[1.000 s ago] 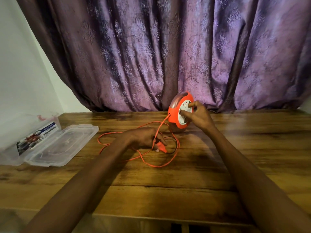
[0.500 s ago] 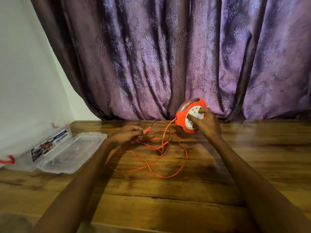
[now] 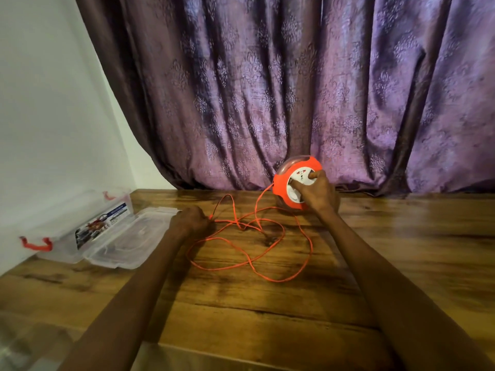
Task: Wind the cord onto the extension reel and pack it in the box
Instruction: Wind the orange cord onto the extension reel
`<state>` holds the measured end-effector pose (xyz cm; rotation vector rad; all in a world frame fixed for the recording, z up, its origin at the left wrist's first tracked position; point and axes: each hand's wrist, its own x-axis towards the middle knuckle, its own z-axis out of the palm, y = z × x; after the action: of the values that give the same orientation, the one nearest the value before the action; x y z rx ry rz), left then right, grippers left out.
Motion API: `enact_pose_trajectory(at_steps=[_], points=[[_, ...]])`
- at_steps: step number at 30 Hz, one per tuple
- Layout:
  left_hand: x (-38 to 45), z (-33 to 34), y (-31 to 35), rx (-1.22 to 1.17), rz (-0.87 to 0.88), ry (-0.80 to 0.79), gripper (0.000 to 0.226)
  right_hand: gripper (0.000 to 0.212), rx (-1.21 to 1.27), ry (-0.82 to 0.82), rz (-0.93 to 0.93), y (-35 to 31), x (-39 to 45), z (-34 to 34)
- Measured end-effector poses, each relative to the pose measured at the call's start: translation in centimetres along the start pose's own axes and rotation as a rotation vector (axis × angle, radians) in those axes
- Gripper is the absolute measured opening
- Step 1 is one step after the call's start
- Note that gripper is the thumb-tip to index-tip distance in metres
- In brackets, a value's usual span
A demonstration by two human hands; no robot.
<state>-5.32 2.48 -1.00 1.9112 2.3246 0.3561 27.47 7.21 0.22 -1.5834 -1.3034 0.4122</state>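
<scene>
**Extension reel, cord mostly unwound**

Orange extension reel: upright at the table's far edge, against the purple curtain. Right hand: fingers curled on its white socket face. Left hand: pinching the orange cord, which lies looped between the hands. Clear plastic box: open, far left.

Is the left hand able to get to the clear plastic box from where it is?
Probably yes. The left hand sits just right of the open clear plastic box, and only bare wooden table lies between; but it grips the orange cord.
</scene>
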Motion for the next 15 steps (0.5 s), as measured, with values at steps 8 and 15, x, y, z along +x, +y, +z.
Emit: enact_pose_trajectory(at_steps=[8, 15], points=[[1.1, -2.2, 0.9, -0.472, 0.160, 0.201, 0.017, 0.069, -0.005, -0.016, -0.006, -0.5, 0.1, 0.1], [-2.6, -5.1, 8.9, -0.993, 0.432, 0.198, 0.025, 0.069, -0.063, 0.044, -0.066, -1.0, 0.4, 0.2]])
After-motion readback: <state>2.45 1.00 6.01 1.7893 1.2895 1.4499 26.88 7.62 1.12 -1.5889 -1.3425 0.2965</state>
